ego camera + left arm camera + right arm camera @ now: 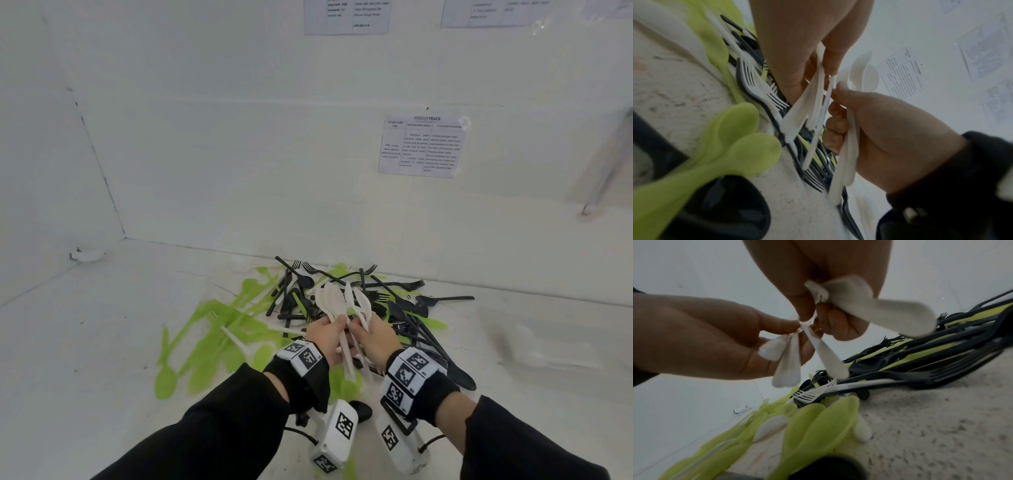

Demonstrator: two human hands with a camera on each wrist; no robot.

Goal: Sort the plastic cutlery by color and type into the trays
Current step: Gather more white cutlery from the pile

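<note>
Both hands meet above a mixed pile of plastic cutlery on the white table. My left hand (325, 337) grips a fan of white spoons (337, 301) by the handles, bowls pointing up and away. My right hand (375, 337) pinches more white spoons beside it, the two bundles touching. In the left wrist view, the left hand (818, 69) and right hand (838, 113) hold the white handles (795, 116). In the right wrist view, the right hand (812, 311) clasps a white spoon (890, 313) and the left hand (781, 331) holds several. No tray is plainly in view.
Green cutlery (212, 329) spreads to the left of the hands. Black forks and spoons (394, 301) are tangled behind and to the right, with white forks (812, 395) among them. A wall with a paper sheet (423, 147) stands close behind. A faint translucent shape (534, 346) lies at right.
</note>
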